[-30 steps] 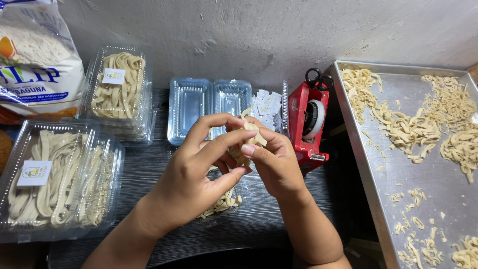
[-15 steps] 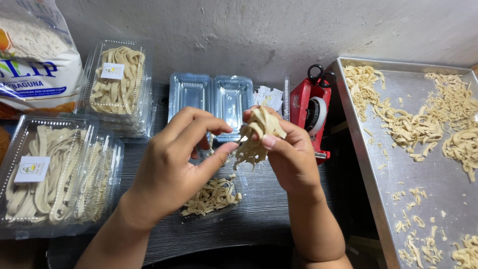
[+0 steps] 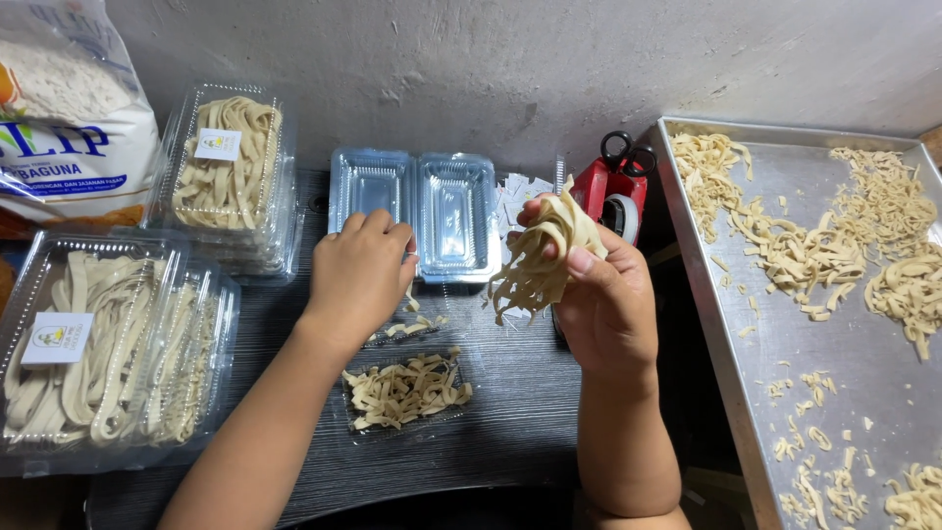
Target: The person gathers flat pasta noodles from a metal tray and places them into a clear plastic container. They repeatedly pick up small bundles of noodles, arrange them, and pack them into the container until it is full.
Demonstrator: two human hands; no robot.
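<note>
While the right hand (image 3: 608,304) held a pale, tangled bundle of flat noodle strips (image 3: 543,257) up off the dark wood-grain table (image 3: 520,412), its fingers were pinched closed around the top of that bundle, with the loose ends dangling below the fingertips and just above and right of the small clear plastic container (image 3: 407,393) lying open on the table. That container already had a modest layer of noodle strips in it, so I'd say the packing was only partway along for this box, with the lid not yet shut. The left hand (image 3: 358,280) was curled, knuckles up, touching the far edge of that same container near a few stray strips; couldn't tell if it was actually gripping anything. Left of the container sat two closed clear boxes full of noodles with little white labels (image 3: 218,144), so those looked done. Behind it lay an empty open clamshell tray (image 3: 417,208), and to its right a big metal baking tray (image 3: 844,353) had loads of loose noodles waiting. A red tape dispenser (image 3: 613,191) stood behind the bundle.
</note>
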